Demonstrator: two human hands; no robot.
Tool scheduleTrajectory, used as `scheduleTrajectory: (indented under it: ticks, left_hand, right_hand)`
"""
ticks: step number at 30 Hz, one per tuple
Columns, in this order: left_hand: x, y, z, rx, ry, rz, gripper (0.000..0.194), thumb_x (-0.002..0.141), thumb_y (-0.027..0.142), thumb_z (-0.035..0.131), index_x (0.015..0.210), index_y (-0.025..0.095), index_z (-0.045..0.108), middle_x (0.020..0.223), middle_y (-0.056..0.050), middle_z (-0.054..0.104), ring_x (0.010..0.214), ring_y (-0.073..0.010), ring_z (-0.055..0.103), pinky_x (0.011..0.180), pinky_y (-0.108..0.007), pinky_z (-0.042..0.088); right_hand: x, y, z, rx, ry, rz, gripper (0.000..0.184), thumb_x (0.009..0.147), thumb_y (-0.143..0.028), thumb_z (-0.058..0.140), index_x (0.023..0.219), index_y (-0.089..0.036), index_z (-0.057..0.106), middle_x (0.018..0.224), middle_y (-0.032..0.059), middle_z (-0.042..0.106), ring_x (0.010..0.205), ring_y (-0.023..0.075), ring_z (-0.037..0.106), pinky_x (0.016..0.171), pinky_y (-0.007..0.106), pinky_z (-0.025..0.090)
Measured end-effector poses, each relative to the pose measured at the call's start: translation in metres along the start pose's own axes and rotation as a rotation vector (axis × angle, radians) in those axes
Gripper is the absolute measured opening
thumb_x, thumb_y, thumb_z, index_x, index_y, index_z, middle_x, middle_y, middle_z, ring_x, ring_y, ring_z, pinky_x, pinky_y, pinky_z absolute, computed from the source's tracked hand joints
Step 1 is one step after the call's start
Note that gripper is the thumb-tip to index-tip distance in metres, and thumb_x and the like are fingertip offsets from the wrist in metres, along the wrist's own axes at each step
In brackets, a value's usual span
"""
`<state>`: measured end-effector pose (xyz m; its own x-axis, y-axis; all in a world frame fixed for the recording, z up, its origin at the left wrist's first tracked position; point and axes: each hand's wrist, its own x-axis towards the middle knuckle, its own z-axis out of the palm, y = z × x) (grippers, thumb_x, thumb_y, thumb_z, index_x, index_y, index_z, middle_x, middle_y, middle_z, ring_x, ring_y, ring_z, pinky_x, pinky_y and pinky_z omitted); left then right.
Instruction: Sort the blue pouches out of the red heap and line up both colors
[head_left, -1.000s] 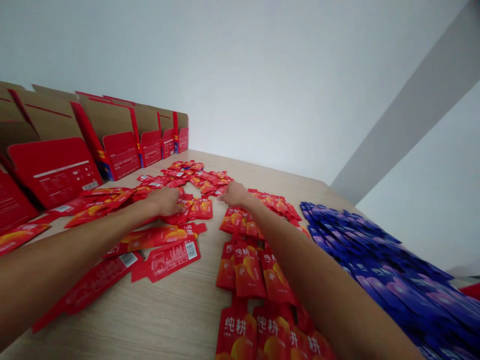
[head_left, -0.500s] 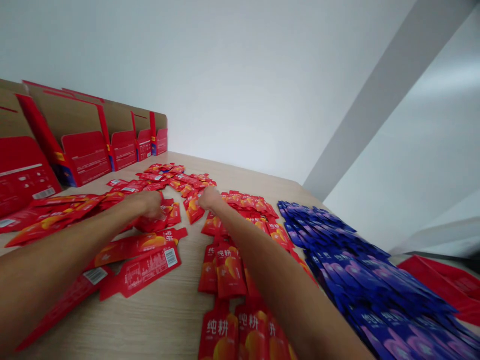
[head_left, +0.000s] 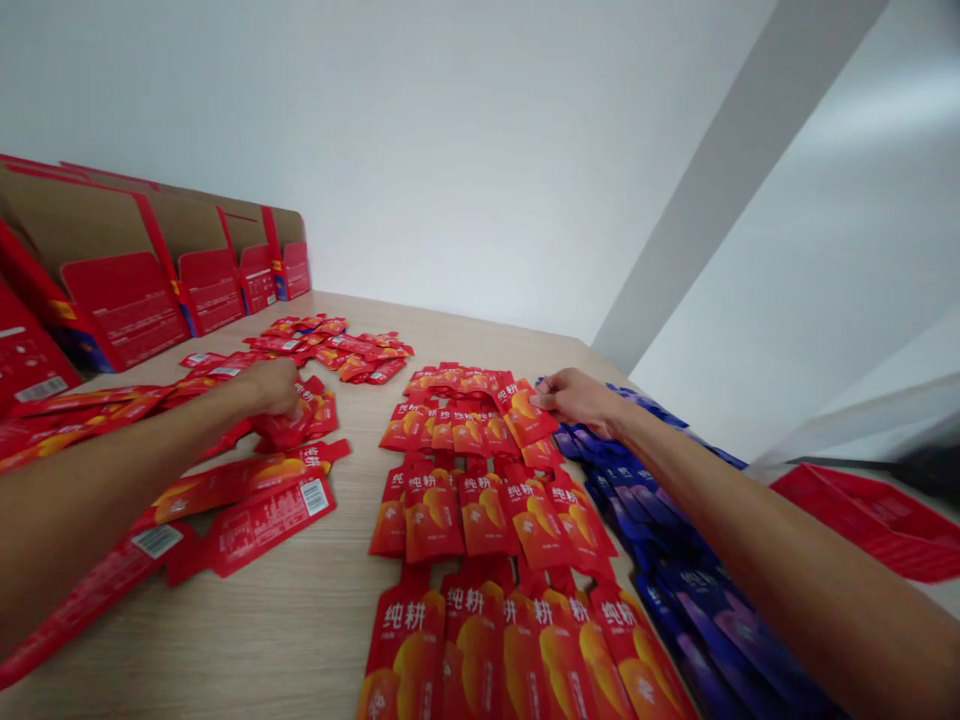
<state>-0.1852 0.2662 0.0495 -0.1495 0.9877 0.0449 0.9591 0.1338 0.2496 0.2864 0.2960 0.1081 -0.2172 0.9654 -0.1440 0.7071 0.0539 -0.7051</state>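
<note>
My left hand [head_left: 274, 387] rests closed on a small heap of red pouches [head_left: 304, 415] at the left of the wooden table [head_left: 300, 640]. My right hand [head_left: 577, 398] pinches the corner of one red pouch [head_left: 525, 412] at the far right end of the neat rows of red pouches [head_left: 480, 500]. Just right of that hand lies a long spread of blue pouches [head_left: 675, 570]; my right forearm crosses over them.
Open red and brown cartons [head_left: 135, 290] stand in a line along the table's left back edge. Flat red carton blanks [head_left: 247, 510] lie at the near left. A loose pile of red pouches [head_left: 337, 345] sits further back. A red tray [head_left: 870, 510] lies at the right.
My right hand has moved from the loose pile in the middle over to the right end of the rows, bringing a red pouch. My left hand stayed on its heap.
</note>
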Motion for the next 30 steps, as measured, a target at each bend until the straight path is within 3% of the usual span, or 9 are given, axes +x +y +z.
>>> scheduleTrajectory:
  ticks: [5,8,11,14,17,21,24,27,30]
  left_hand:
    - [-0.027,0.030,-0.031,0.064,0.032,-0.108,0.036,0.059,0.042,0.081,0.056,0.023,0.050,0.063,-0.009,0.064,0.077,-0.0310,0.067,0.068,-0.037,0.045]
    - [-0.064,0.070,-0.035,-0.413,0.013,-0.135,0.045,0.055,0.053,0.088,0.062,0.025,0.053,0.063,-0.005,0.062,0.068,-0.0237,0.060,0.062,-0.034,0.042]
    - [-0.103,0.115,-0.014,-0.721,-0.153,-0.108,0.057,0.052,0.065,0.089,0.073,0.024,0.055,0.070,-0.001,0.067,0.067,-0.0220,0.066,0.061,-0.032,0.048]
    - [-0.129,0.155,0.021,-0.991,-0.339,-0.150,0.054,0.052,0.051,0.095,0.080,0.023,0.059,0.077,-0.001,0.074,0.075,-0.0228,0.073,0.065,-0.031,0.054]
    - [-0.139,0.181,0.050,-1.059,-0.360,-0.181,0.052,0.050,0.042,0.096,0.079,0.021,0.058,0.073,0.000,0.074,0.071,-0.0216,0.072,0.060,-0.028,0.052]
    - [-0.140,0.194,0.059,-0.978,-0.389,-0.192,0.042,0.061,0.033,0.090,0.082,0.021,0.056,0.069,0.002,0.071,0.066,-0.0214,0.072,0.057,-0.028,0.051]
    - [-0.136,0.192,0.054,-0.630,-0.315,-0.134,0.038,0.075,0.037,0.084,0.098,0.020,0.059,0.072,0.001,0.072,0.066,-0.0249,0.073,0.058,-0.031,0.051]
    - [-0.144,0.185,0.049,-0.306,-0.184,0.049,0.058,0.077,0.050,0.085,0.121,0.018,0.065,0.108,-0.013,0.080,0.101,-0.0352,0.078,0.083,-0.043,0.060]
    - [-0.173,0.176,0.051,-0.153,-0.124,0.293,0.093,0.072,0.057,0.090,0.152,0.024,0.057,0.164,-0.021,0.053,0.151,-0.0462,0.050,0.119,-0.062,0.046]
  right_hand:
    - [-0.043,0.031,-0.002,0.099,-0.060,0.028,0.051,0.072,-0.054,0.089,0.064,-0.021,0.052,0.053,-0.0066,0.041,0.048,0.0068,0.029,0.048,0.023,0.020]
    - [-0.066,0.047,0.008,0.181,-0.114,0.038,0.050,0.070,-0.056,0.087,0.066,-0.022,0.051,0.056,-0.0058,0.044,0.050,0.0076,0.030,0.048,0.023,0.020]
    - [-0.082,0.056,0.022,0.259,-0.175,0.047,0.050,0.068,-0.058,0.087,0.068,-0.022,0.052,0.056,-0.0078,0.040,0.049,0.0063,0.024,0.048,0.024,0.015]
    - [-0.090,0.058,0.037,0.313,-0.180,0.074,0.051,0.068,-0.060,0.087,0.070,-0.022,0.053,0.054,-0.0102,0.036,0.047,0.0055,0.021,0.048,0.024,0.013]
    - [-0.090,0.058,0.050,0.246,-0.162,0.089,0.045,0.079,-0.055,0.079,0.069,-0.023,0.049,0.053,-0.0105,0.036,0.045,0.0062,0.024,0.047,0.024,0.016]
    - [-0.085,0.061,0.058,0.107,-0.130,0.083,0.029,0.092,-0.034,0.066,0.069,-0.022,0.051,0.053,-0.0079,0.041,0.047,0.0089,0.035,0.051,0.024,0.025]
    - [-0.084,0.060,0.056,-0.021,-0.098,0.039,0.022,0.092,-0.022,0.068,0.071,-0.020,0.059,0.057,-0.0038,0.051,0.053,0.0117,0.044,0.056,0.026,0.030]
    - [-0.092,0.050,0.046,-0.341,-0.052,-0.058,0.013,0.094,-0.026,0.073,0.085,-0.017,0.070,0.076,0.0055,0.069,0.069,0.0180,0.060,0.064,0.029,0.036]
    - [-0.116,0.037,0.033,-0.633,-0.061,-0.163,0.027,0.102,-0.038,0.067,0.113,-0.015,0.073,0.106,0.0145,0.077,0.092,0.0268,0.073,0.077,0.033,0.050]
